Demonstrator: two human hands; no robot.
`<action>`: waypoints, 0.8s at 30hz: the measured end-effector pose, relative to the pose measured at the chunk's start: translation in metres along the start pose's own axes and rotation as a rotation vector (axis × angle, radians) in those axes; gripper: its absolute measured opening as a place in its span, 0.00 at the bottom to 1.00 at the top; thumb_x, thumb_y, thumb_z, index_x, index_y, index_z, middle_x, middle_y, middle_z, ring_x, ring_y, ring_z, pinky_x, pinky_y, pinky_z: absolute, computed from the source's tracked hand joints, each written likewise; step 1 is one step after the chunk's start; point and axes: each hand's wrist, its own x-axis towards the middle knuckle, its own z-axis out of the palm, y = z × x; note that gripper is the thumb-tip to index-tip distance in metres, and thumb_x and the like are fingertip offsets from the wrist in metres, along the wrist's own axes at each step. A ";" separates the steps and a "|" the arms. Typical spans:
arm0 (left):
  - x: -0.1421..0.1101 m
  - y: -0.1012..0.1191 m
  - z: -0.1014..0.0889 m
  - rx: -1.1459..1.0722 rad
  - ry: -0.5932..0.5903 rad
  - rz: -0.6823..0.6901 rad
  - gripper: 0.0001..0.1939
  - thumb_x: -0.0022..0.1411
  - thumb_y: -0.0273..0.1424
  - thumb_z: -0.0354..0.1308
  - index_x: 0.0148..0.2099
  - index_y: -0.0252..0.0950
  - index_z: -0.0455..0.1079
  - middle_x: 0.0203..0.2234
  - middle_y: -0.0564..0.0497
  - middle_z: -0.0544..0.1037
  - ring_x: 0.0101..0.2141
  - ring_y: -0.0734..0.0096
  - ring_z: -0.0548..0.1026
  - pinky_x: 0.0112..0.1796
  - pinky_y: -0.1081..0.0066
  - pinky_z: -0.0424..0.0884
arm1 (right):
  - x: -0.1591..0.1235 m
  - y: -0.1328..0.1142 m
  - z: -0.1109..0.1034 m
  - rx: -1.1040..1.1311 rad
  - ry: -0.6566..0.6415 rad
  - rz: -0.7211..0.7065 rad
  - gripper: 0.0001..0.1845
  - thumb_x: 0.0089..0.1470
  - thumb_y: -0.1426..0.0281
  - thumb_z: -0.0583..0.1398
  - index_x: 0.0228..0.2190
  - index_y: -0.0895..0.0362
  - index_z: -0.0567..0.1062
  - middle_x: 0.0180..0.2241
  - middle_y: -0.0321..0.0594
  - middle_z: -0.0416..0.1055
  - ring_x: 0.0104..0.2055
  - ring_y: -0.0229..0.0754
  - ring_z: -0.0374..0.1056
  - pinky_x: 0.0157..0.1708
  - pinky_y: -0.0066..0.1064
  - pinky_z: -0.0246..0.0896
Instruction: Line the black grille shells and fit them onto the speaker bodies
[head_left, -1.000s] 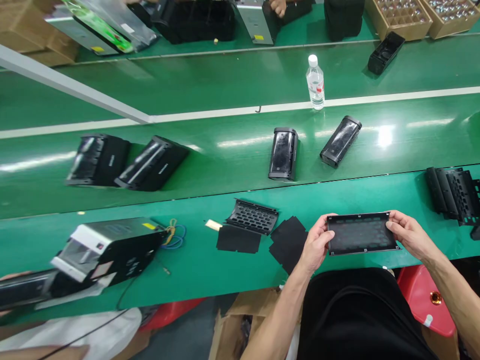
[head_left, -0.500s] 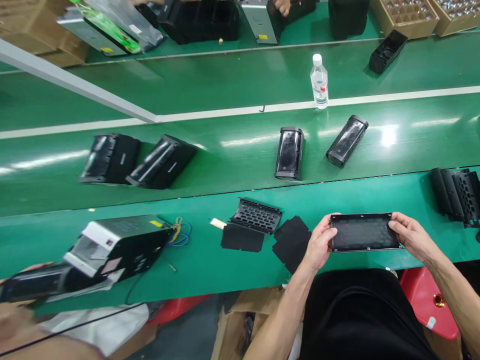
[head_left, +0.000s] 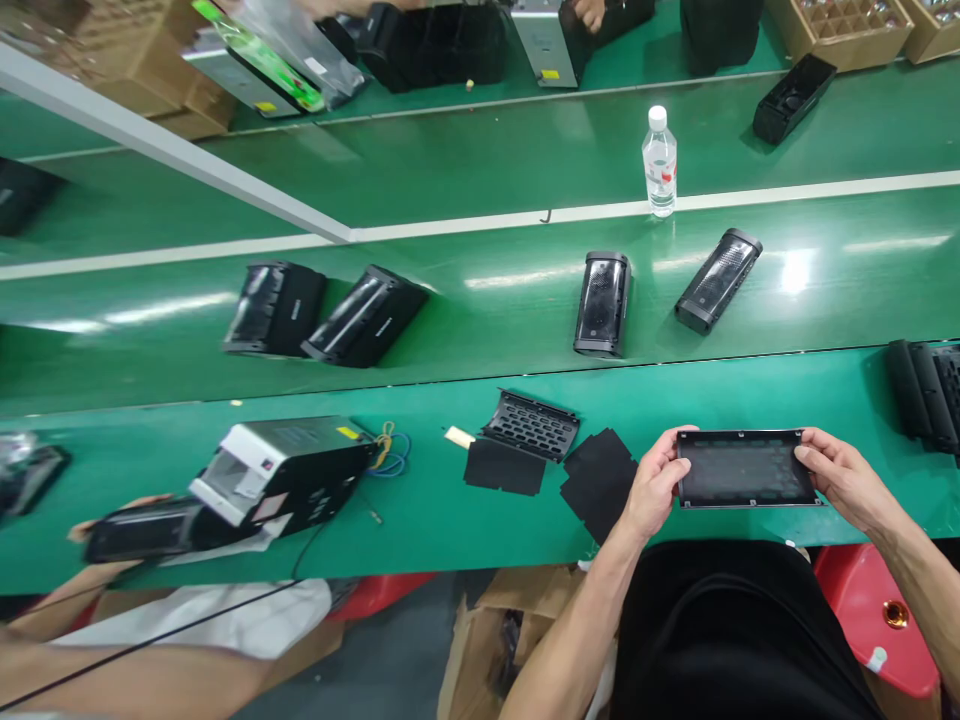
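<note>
A black rectangular panel (head_left: 746,470) with small metal tabs along its long edges is held level over the green bench. My left hand (head_left: 658,485) grips its left end, thumb on top and fingers underneath. At the other end my right hand (head_left: 844,472) pinches it the same way. To the left of my left hand lie dark thin sheets (head_left: 604,482), overlapping one another. Farther left, a perforated curved black grille (head_left: 532,425) rests beside another flat black sheet (head_left: 505,468).
Black speakers (head_left: 602,305) stand on the green line, with a water bottle (head_left: 660,165) behind. More curved grilles (head_left: 919,395) sit at the right. On the left is a silver-and-black machine (head_left: 289,470), where a co-worker's hands hold a black speaker (head_left: 139,530). A grey bar (head_left: 187,150) slants across.
The view has swung left, so everything sits farther right in the picture. Both my hands keep the same hold on the panel. The co-worker's hands and speaker show more fully.
</note>
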 end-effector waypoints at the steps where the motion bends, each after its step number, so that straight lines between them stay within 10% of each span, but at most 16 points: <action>1: 0.000 0.000 -0.001 0.002 -0.001 0.003 0.26 0.53 0.31 0.64 0.57 0.37 0.76 0.40 0.48 0.82 0.36 0.66 0.76 0.37 0.71 0.70 | 0.000 0.000 0.000 -0.001 0.003 -0.002 0.28 0.38 0.50 0.80 0.31 0.51 0.76 0.26 0.32 0.69 0.26 0.36 0.63 0.23 0.26 0.63; 11: 0.000 -0.001 -0.002 -0.016 0.000 0.020 0.25 0.53 0.32 0.67 0.55 0.37 0.76 0.39 0.49 0.81 0.38 0.65 0.76 0.38 0.71 0.71 | 0.001 -0.002 0.001 0.090 -0.007 0.007 0.25 0.42 0.52 0.79 0.33 0.51 0.77 0.28 0.33 0.71 0.28 0.38 0.67 0.27 0.27 0.66; 15: 0.001 -0.001 -0.002 -0.149 0.005 0.001 0.26 0.59 0.48 0.69 0.52 0.36 0.76 0.40 0.47 0.81 0.36 0.64 0.77 0.36 0.69 0.73 | 0.005 -0.001 0.002 0.066 -0.015 -0.014 0.23 0.45 0.50 0.77 0.34 0.50 0.79 0.28 0.35 0.73 0.28 0.41 0.67 0.29 0.31 0.68; 24: 0.026 0.004 -0.013 -0.342 -0.257 -0.414 0.37 0.64 0.66 0.55 0.35 0.33 0.76 0.27 0.49 0.78 0.26 0.71 0.75 0.30 0.73 0.69 | 0.023 -0.015 0.009 -0.096 -0.117 -0.055 0.25 0.48 0.44 0.73 0.38 0.50 0.83 0.31 0.37 0.75 0.30 0.43 0.68 0.30 0.32 0.65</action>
